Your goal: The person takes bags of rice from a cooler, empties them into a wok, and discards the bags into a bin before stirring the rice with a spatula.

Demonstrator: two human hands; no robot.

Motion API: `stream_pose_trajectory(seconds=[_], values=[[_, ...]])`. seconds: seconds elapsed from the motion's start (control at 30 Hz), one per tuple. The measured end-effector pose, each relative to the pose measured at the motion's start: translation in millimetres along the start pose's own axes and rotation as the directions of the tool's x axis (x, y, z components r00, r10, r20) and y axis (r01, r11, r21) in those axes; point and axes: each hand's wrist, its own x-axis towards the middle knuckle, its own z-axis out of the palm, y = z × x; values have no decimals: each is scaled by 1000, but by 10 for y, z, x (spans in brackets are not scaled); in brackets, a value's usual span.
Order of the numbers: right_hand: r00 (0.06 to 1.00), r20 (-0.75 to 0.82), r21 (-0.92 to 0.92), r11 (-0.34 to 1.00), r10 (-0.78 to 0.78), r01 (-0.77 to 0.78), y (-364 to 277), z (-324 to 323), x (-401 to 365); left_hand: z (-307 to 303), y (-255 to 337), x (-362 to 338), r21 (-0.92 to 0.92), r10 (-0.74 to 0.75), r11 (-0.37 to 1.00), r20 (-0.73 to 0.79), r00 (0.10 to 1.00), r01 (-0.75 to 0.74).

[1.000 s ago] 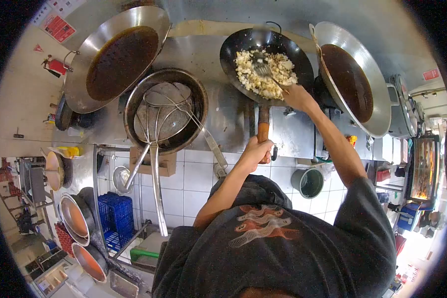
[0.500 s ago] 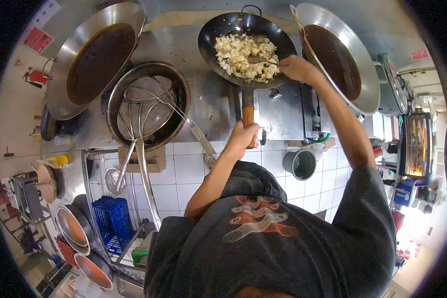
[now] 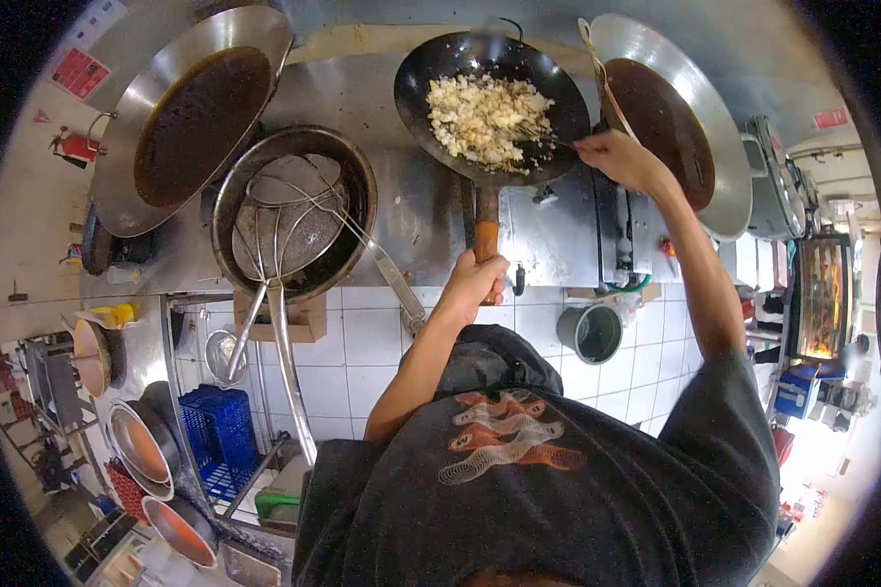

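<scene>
My left hand (image 3: 475, 279) is closed around the wooden handle (image 3: 486, 238) of a black wok (image 3: 416, 108), which sits on the steel stove top. Inside the wok lies a loose heap of white and pale yellow food (image 3: 480, 117) resembling rice with egg, with darker bits along its right side. My right hand (image 3: 615, 157), at the wok's right rim, grips a thin metal fork-like utensil (image 3: 550, 139). The utensil's far end rests in the right part of the heap, and its tip is partly hidden there.
Big metal pans of dark brown liquid stand left (image 3: 132, 122) and right (image 3: 719, 137) of the wok. Wire strainers (image 3: 299, 220) rest in a dark pan (image 3: 227, 259) at centre left, handles jutting toward me. Below are a grey bucket (image 3: 597, 333) and a blue crate (image 3: 215, 430).
My right hand has moved slightly right and down, drawing the utensil toward the wok's right rim. The food is more gathered to the left. My left hand keeps its hold on the handle.
</scene>
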Motion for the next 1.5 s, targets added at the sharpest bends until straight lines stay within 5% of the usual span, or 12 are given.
stream_pose_trajectory(seconds=[0.2, 0.3, 0.4, 0.47, 0.53, 0.67, 0.77, 0.9, 1.1, 1.23, 1.37, 1.5], values=[[999, 10, -413, 910, -47, 47, -97, -723, -325, 70, 47, -50, -50, -15, 999, -17, 1000, 14], [925, 203, -611, 780, 320, -136, -610, -983, -108, 123, 62, -65, -63, -28, 998, -33, 999, 26], [875, 356, -599, 799, 328, -56, -393, -824, 463, 116, 81, -38, -59, -17, 998, -45, 999, 14], [959, 282, -350, 933, 18, 85, 14, -358, 739, 87, 35, -20, -49, -28, 998, -33, 999, 26], [986, 122, -231, 969, 117, -86, -441, -449, 416, 64, 19, -4, -61, -31, 998, -21, 999, 29], [898, 347, -512, 747, -271, 423, 425, -686, 551, 124, 78, -54, -64, 4, 998, -63, 998, -8], [953, 260, -647, 706, -153, 290, 314, -368, 526, 99, 56, -37, -64, -14, 998, -59, 998, 10], [991, -102, -250, 966, -85, 57, 122, 186, 738, 92, -10, -41, -62, -31, 998, -43, 999, 28], [1000, 9, -326, 945, 30, -25, -117, -356, 153, 106, 62, -75, -58, -4, 998, -79, 997, 0], [978, -199, -109, 990, 63, -86, 55, -196, 156, 73, 69, -84, -42, -3, 999, -38, 999, 1], [958, -164, -474, 871, -236, 133, 434, 536, 588, 85, 66, -49, -35, -13, 999, -37, 999, 11], [944, -186, -318, 926, -272, 204, 182, 572, 422, 126, 101, -93, -71, -29, 997, -83, 996, 23]])
